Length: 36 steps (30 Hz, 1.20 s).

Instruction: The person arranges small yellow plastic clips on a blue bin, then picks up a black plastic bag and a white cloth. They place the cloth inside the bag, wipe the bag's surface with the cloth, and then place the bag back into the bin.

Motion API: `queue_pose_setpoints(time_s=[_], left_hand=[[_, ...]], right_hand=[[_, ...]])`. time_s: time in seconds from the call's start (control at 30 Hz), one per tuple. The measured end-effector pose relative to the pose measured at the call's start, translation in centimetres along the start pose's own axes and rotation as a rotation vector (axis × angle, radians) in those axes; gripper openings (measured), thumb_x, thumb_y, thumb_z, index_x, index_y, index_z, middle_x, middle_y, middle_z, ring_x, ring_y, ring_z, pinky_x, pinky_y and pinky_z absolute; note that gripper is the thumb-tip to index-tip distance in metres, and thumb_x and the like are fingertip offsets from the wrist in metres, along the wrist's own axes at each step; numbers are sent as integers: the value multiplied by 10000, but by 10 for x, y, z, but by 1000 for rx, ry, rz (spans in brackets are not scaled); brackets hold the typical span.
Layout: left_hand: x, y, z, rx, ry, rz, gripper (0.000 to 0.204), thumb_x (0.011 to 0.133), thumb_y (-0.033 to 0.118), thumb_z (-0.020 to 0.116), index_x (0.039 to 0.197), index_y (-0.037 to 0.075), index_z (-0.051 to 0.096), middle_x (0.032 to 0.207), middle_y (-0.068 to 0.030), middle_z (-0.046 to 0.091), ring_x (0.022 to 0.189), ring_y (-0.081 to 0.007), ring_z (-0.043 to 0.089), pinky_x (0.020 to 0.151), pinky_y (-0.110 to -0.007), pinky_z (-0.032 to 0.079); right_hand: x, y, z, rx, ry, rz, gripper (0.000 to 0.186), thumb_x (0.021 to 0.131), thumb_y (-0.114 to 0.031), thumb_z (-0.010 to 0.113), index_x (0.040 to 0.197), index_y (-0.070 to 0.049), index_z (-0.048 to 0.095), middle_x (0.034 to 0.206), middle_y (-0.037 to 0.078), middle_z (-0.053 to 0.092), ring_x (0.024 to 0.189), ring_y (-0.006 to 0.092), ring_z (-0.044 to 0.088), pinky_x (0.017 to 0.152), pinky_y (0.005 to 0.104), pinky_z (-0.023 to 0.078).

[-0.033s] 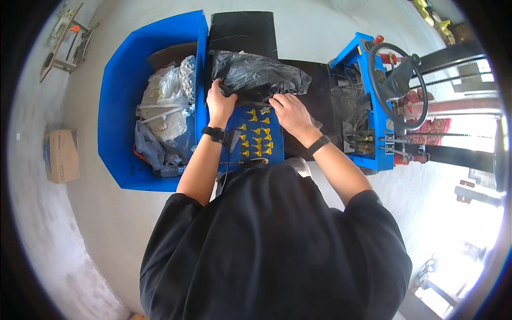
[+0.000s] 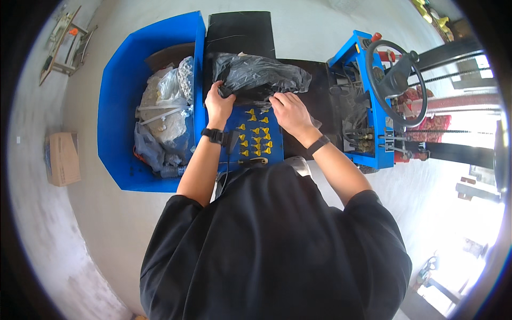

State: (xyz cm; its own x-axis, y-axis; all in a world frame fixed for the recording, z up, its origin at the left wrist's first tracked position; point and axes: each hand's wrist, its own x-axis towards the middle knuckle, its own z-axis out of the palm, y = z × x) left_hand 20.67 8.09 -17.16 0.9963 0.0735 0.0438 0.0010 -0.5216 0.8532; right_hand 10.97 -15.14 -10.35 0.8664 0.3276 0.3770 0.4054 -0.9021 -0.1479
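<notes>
Both hands on the bag: left hand has fingers clamped on it, right hand touching, can't tell if gripping. Yellow bits toward the panel's right edge.

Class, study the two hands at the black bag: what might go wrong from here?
The thin-looking black bag might tear if the left hand and right hand pull at its near edge. The yellow pieces lie close to both hands, so a careless sweep could scatter them.
</notes>
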Motion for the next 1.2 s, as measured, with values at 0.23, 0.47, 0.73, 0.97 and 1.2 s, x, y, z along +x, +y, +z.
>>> queue_pose_setpoints(time_s=[0.23, 0.47, 0.73, 0.97, 1.2], left_hand=[[-42, 42, -11, -431, 31, -49, 496, 831, 19, 749, 1298, 23, 583, 1192, -162, 611, 1048, -281, 645, 801, -350, 581], [-57, 37, -43, -624, -36, 97, 637, 850, -90, 731, 1425, 24, 480, 1341, -126, 511, 1132, -242, 631, 911, -296, 561], [-109, 5, -42, -949, -217, -339, 390, 942, -17, 637, 1328, -18, 582, 1216, -96, 605, 1074, -215, 648, 961, -396, 575], [-117, 12, -8, -906, -114, -550, 449, 946, 106, 718, 1344, 45, 519, 1240, -76, 589, 1104, -205, 621, 882, -399, 561], [-109, 39, 21, -682, -17, -584, 329, 868, 89, 798, 1131, -16, 630, 971, -68, 618, 762, -136, 602, 716, -270, 522]], right_hand=[[-7, -25, -22, -122, 95, 224, 746, 833, -303, 789, 1496, -158, 480, 1548, 155, 328, 1326, 460, 341, 1058, 617, 313], [-44, -30, 4, -46, 154, -108, 665, 787, -161, 761, 1416, -189, 547, 1398, 87, 420, 1269, 291, 431, 1063, 520, 347], [-135, -3, 59, 147, -95, 496, 573, 802, -86, 689, 1355, -103, 545, 1380, 159, 440, 1300, 395, 457, 1053, 525, 406], [-159, -13, 57, 436, -170, 476, 249, 863, -61, 631, 1111, -53, 654, 1233, 156, 577, 1046, 385, 641, 897, 431, 550], [-290, 27, 64, 391, -370, 763, 146, 890, -125, 606, 977, -63, 705, 1024, 160, 691, 955, 396, 669, 837, 471, 550]])
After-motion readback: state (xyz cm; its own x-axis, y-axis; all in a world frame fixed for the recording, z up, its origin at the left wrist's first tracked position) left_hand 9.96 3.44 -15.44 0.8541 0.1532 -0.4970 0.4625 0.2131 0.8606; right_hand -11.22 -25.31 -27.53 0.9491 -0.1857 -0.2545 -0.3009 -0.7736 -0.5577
